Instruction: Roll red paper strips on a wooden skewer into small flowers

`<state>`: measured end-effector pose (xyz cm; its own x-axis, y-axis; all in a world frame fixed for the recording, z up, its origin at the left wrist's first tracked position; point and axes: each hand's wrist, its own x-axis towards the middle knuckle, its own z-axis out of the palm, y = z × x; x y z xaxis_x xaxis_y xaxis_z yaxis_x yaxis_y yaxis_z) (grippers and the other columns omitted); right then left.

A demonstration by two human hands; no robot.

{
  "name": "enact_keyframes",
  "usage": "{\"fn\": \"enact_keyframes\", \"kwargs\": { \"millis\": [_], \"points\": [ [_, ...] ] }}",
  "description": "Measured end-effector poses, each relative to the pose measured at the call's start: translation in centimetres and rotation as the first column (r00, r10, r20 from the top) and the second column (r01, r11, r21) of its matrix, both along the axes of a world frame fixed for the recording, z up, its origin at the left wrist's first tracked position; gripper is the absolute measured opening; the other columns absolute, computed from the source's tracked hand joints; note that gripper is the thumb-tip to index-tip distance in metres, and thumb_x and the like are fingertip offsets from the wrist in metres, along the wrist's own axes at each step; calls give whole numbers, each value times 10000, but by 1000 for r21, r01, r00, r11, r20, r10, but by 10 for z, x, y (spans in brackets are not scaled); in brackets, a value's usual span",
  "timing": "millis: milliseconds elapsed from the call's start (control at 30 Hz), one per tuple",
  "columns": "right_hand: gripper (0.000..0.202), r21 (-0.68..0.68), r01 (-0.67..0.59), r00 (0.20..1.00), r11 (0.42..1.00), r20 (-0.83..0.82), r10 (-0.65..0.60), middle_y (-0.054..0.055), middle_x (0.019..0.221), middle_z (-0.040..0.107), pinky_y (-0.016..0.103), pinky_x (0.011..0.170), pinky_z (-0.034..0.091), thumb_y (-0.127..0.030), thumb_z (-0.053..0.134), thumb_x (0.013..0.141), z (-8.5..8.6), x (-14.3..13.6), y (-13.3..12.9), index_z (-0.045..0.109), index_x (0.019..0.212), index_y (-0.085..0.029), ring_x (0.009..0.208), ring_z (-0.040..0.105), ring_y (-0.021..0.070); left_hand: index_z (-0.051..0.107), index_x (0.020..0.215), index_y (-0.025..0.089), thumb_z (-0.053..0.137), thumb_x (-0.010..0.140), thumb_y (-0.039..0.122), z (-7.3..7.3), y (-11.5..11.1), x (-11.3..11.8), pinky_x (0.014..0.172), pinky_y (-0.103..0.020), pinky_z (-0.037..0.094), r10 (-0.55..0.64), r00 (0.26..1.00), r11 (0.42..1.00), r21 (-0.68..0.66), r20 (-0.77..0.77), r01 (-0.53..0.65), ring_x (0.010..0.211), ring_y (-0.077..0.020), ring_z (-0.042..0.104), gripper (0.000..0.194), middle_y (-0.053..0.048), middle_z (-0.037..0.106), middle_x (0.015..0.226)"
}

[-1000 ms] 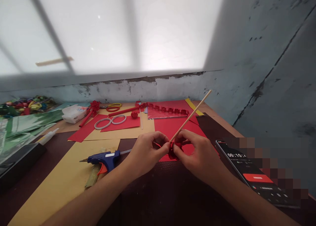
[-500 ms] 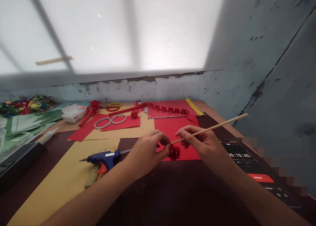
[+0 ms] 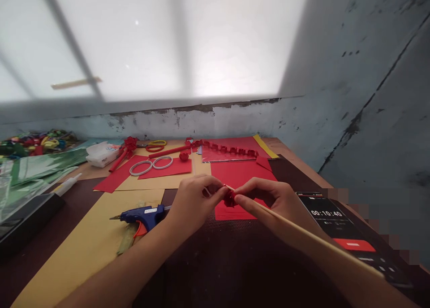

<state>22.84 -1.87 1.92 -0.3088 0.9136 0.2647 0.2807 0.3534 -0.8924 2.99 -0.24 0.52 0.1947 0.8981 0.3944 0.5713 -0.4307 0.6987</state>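
Between my hands is a small red paper flower point(image 3: 229, 199). My left hand point(image 3: 198, 199) pinches its left side between thumb and fingers. A long thin wooden stick point(image 3: 312, 229) runs through the grip of my right hand point(image 3: 268, 196), its tip at the top of the flower and its far end reaching back over my right forearm. Thumb and forefinger of that hand close on the stick beside the petals. Beneath lies red paper point(image 3: 235, 171) on the dark table.
A blue glue gun point(image 3: 144, 216) lies left on tan card point(image 3: 87, 236). Behind are two white tape rings point(image 3: 141, 167), scissors point(image 3: 156, 145), a red curled paper strip point(image 3: 231, 149) and another red flower point(image 3: 184, 156). A phone showing a timer point(image 3: 331, 216) lies at right.
The stick has swung from pointing up and right to slanting down toward me over my right forearm. My right hand has closed in on the flower, which has shifted slightly left and up.
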Motion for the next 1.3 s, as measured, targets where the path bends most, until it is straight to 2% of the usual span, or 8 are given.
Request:
{"fn": "enact_keyframes", "kwargs": {
  "millis": [133,367,600,833,967,1100,1200,1300],
  "points": [
    [77,76,16,998,997,65,-21,2,798,732,272,683,519,-290,738,837,0,-2,-1,749,887,-232,728,643,150,771,823,218,714,870,290,2,2,2,616,-231,503,-31,992,998,-46,119,37,648,-127,674,103,11,763,743],
    [82,94,-4,999,996,44,-1,0,796,723,282,682,531,-285,724,847,-3,0,0,754,909,-240,740,655,154,782,816,203,711,861,298,0,0,2,611,-231,521,-34,965,982,-170,262,80,691,-156,708,127,-22,785,776],
    [87,104,6,999,995,43,-10,11,806,734,305,684,545,-285,741,831,-3,-1,-2,758,908,-247,742,661,171,793,854,183,689,871,319,2,1,3,688,-269,538,-77,913,946,-259,400,193,772,-189,716,172,-57,787,832],
    [130,190,-23,997,981,77,9,25,869,730,345,737,558,-216,698,857,-5,-5,-3,767,961,-252,770,662,182,785,764,183,663,881,283,8,3,1,594,-232,428,-39,885,919,-331,464,214,606,-116,578,196,-13,707,671],
    [183,288,-44,994,957,104,14,8,880,728,330,738,565,-170,691,862,-10,-6,-3,768,990,-277,766,666,166,767,736,171,688,866,354,4,4,0,551,-226,361,-17,859,900,-366,512,236,553,-90,482,238,-13,705,682],
    [248,392,-50,985,919,172,-19,7,993,753,323,778,585,-134,671,869,-16,-7,-3,763,1030,-299,855,706,172,759,750,161,724,825,402,1,4,0,551,-231,347,24,845,889,-398,534,226,562,-92,462,255,-16,683,690],
    [295,451,-72,975,890,220,-33,19,1056,750,338,823,593,-108,637,876,-21,-8,-2,757,1060,-304,932,717,186,739,720,152,711,818,355,-1,5,0,549,-238,328,28,819,877,-407,573,254,560,-91,434,227,-7,645,670],
    [347,469,-131,969,873,248,12,30,1094,737,344,846,590,-94,582,896,-21,-9,-4,737,1124,-306,983,708,191,713,689,149,686,807,284,-1,6,-1,555,-239,323,24,782,868,-400,623,293,567,-89,428,182,3,611,654]
  ]
}}
